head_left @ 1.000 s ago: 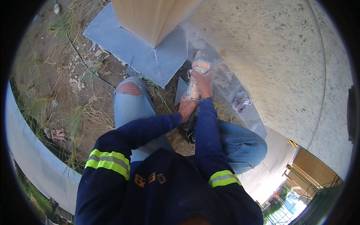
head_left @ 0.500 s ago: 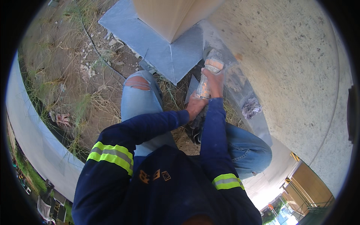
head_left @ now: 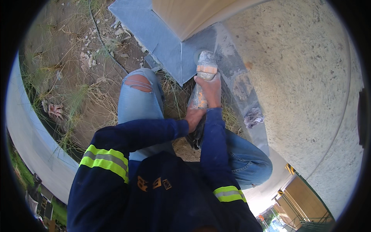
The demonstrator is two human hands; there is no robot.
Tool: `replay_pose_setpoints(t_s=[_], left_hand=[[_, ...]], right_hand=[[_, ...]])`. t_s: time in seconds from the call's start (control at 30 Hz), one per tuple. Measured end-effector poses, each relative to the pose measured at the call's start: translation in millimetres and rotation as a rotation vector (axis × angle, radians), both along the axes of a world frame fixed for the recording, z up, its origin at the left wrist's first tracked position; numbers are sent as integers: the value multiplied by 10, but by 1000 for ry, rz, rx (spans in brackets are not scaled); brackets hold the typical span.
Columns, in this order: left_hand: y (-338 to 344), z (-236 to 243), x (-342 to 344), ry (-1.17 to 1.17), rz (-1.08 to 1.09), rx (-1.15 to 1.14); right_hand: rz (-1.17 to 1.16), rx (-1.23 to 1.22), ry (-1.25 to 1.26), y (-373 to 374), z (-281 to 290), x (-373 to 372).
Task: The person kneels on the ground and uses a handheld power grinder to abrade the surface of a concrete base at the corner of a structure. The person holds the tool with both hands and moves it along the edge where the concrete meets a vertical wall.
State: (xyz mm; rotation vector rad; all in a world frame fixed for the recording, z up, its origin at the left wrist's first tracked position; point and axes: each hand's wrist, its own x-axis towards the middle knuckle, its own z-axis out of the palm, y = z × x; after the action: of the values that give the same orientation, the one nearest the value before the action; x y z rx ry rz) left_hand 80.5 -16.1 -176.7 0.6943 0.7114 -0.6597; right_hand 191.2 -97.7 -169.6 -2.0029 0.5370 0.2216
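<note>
Hands grip one mortar-caked float (head_left: 203, 83): right hand (head_left: 210, 89) fingers wrapped around it, left hand (head_left: 193, 116) clasping beneath, against the grey plinth (head_left: 162, 38).

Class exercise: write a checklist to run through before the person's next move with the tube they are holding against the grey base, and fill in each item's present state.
1. Right hand grips the tube: ok.
2. Left hand supports the tube's rear end: ok.
3. Tip meets the grey base at the wall joint: ok.
4. Material coming out: cannot tell.
5. Knee apart from the joint: ok.
</note>
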Motion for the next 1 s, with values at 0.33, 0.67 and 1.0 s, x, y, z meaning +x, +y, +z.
replay_pose_setpoints(t_s=[0.33, 0.67, 1.0], left_hand=[[105, -34, -13, 11, 188, -109], [140, -59, -30, -31, 152, -99], [155, 0, 83, 29, 157, -84]], right_hand=[[174, -160, 68, 382, 137, 113], [171, -193, 71, 415, 158, 111], [210, -258, 102, 462, 152, 157]])
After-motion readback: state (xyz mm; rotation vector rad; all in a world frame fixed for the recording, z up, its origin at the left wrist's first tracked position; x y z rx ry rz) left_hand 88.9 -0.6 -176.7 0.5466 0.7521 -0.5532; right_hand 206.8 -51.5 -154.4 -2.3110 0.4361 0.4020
